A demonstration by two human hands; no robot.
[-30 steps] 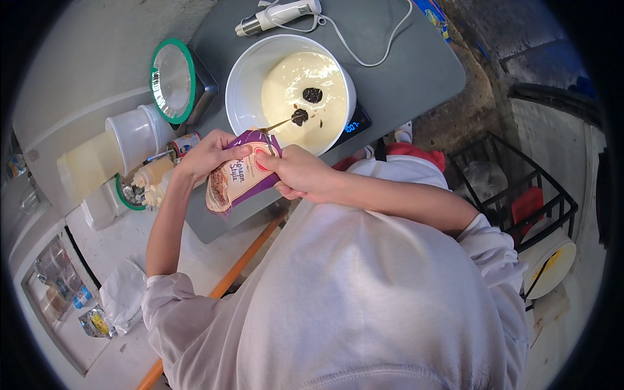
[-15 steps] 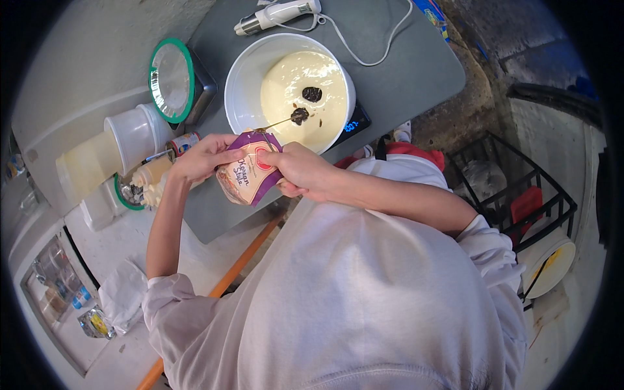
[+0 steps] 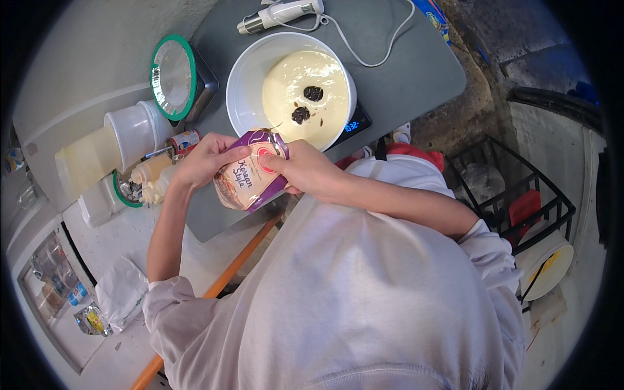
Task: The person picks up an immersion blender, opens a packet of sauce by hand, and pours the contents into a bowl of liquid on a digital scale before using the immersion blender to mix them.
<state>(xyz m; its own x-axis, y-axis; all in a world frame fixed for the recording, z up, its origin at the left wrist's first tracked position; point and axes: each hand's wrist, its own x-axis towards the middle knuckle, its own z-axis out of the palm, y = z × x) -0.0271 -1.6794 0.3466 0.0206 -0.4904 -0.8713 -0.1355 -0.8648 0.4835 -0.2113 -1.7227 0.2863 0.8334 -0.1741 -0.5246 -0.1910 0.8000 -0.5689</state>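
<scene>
A purple and cream sauce pouch (image 3: 249, 177) is held at the bucket's near rim. My left hand (image 3: 209, 160) pinches its left upper side, and my right hand (image 3: 308, 168) grips its right side, thumb on the front. The pouch's top edge points toward the white bucket (image 3: 244, 83). In the bucket lies a pale cream-coloured mixture (image 3: 296, 73), with two dark sauce blobs (image 3: 313, 93) and a few small brown drops on its surface. A digital scale (image 3: 361, 118) with a lit blue display shows beneath the bucket's right side.
A white hand blender (image 3: 286, 14) with a looped cord lies behind the bucket on the grey table (image 3: 416, 71). At left stand a green-rimmed container (image 3: 174, 78), stacked tubs (image 3: 129, 133), squeeze bottles (image 3: 151, 170) and a can (image 3: 184, 140). A black metal rack (image 3: 507, 188) stands at right.
The thin dark strand that ran from the pouch to the nearer blob is gone, with only a short wisp at the pouch's mouth. The pouch has shifted slightly, and the scale's display reads differently.
</scene>
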